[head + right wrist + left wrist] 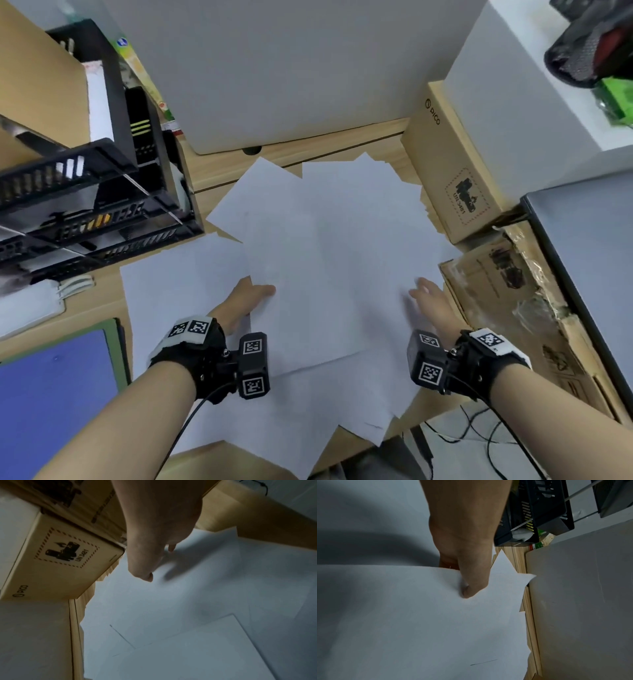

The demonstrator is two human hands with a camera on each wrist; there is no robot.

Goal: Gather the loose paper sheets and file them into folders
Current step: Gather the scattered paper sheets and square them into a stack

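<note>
Several loose white paper sheets (335, 246) lie fanned over the wooden desk (376, 144). My left hand (263, 291) pinches the left edge of an upper sheet (419, 615): the thumb (471, 588) presses on top and the fingers go under the edge. My right hand (419, 289) hovers at the right edge of the sheets with its thumb (145, 573) and fingers relaxed; the thumb casts a shadow on the paper (171, 615) and holds nothing. A blue folder (51, 394) lies at the lower left on a green one (118, 342).
A black tiered file tray (85, 192) stands at the left. A grey board (291, 68) covers the far desk. Cardboard boxes (455, 178) and a taped carton (513, 308) line the right side, beside a grey panel (589, 257). Cables (479, 431) hang below the front edge.
</note>
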